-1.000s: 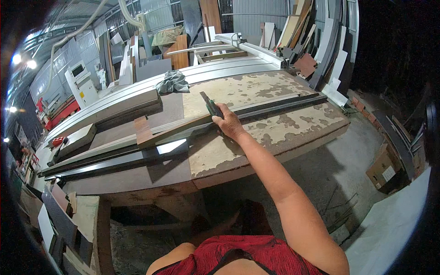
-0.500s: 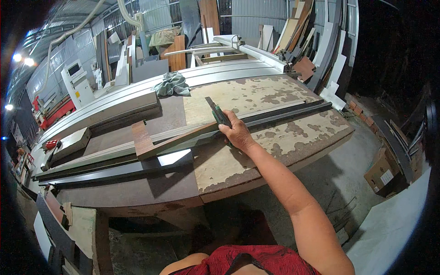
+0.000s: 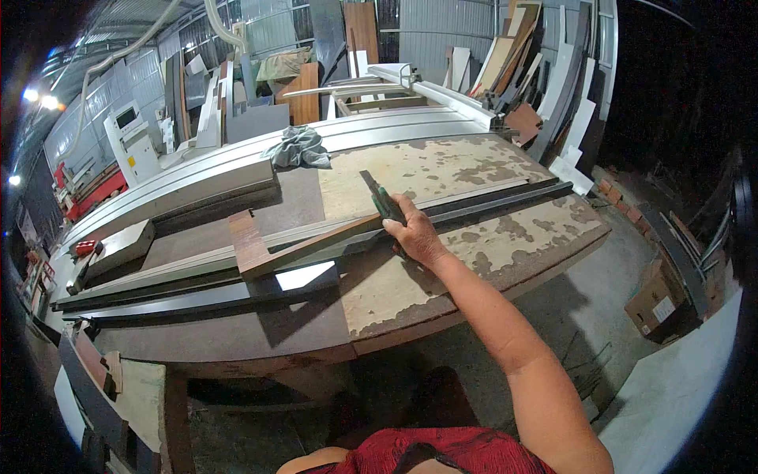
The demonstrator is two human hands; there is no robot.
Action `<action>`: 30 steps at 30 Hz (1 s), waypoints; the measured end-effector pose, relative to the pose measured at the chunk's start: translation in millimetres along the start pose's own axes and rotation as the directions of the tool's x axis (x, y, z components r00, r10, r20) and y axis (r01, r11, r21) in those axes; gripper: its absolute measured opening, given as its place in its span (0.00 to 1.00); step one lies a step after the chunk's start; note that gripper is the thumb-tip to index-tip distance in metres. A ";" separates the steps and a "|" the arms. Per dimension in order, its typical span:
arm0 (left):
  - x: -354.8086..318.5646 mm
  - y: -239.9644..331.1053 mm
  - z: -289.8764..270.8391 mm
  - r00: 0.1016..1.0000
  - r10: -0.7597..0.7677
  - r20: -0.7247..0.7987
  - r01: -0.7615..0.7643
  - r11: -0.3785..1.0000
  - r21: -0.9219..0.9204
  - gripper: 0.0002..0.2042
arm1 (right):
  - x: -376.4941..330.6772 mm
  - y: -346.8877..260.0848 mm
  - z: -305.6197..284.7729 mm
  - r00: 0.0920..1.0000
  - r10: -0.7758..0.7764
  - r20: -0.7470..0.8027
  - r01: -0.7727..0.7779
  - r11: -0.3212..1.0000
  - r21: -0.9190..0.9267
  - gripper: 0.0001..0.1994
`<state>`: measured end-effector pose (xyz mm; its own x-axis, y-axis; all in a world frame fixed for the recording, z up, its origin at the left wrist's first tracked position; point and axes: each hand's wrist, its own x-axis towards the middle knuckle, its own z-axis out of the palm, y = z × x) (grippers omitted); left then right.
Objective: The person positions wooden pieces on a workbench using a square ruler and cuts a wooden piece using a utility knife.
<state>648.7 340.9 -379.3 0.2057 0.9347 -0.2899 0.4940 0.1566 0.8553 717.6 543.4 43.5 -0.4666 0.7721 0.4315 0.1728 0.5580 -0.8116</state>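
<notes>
My right hand [image 3: 417, 235] reaches out over the work table [image 3: 395, 312], its fingers closed round a tool with a green-and-black handle and a flat dark blade [image 3: 371, 187], which looks like a chisel. The blade points up and away to the left. A narrow wooden strip [image 3: 324, 242] runs from my hand down to the left, where it meets a short reddish-brown wood-grain piece [image 3: 249, 243]. Whether my fingers also grip this strip cannot be made out. Below them lie long pale and dark strips [image 3: 181, 299] across the table. My left hand is out of view.
A grey-green cloth [image 3: 300, 148] lies crumpled by the silver rail [image 3: 379, 130]. On the left are a thick block [image 3: 122, 245] and a red tool [image 3: 85, 249]. Boards [image 3: 505, 55] lean on the back wall. A cardboard box [image 3: 657, 304] stands on the floor at right.
My right hand and the tool have shifted slightly right and down in the picture. The strip and wood-grain piece move with the view a little; the grip looks the same.
</notes>
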 end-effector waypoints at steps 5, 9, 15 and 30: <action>-4.8 -4.9 1.2 0.999 -0.010 0.038 0.009 1.000 0.003 0.23 | -1.5 1.8 -1.3 0.999 -0.019 -0.025 0.018 0.999 -0.047 0.28; -5.1 -6.4 3.7 0.998 -0.010 0.068 0.010 1.000 0.003 0.23 | -1.3 0.8 -0.6 1.000 -0.013 -0.021 0.013 0.999 -0.039 0.28; -9.5 -8.3 9.5 0.994 -0.019 0.106 0.020 1.000 -0.002 0.23 | 0.7 6.1 -2.0 1.000 -0.013 -0.013 0.013 0.999 -0.038 0.27; -17.6 -14.9 13.0 0.980 -0.043 0.195 0.043 0.999 0.004 0.23 | -1.7 -1.0 -0.6 1.000 0.002 0.004 -0.002 0.999 -0.049 0.28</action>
<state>648.7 317.9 -392.5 0.3450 0.8470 -0.4045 0.5061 0.1950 0.8401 718.7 541.7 43.8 -0.4697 0.7721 0.4281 0.2165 0.5708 -0.7920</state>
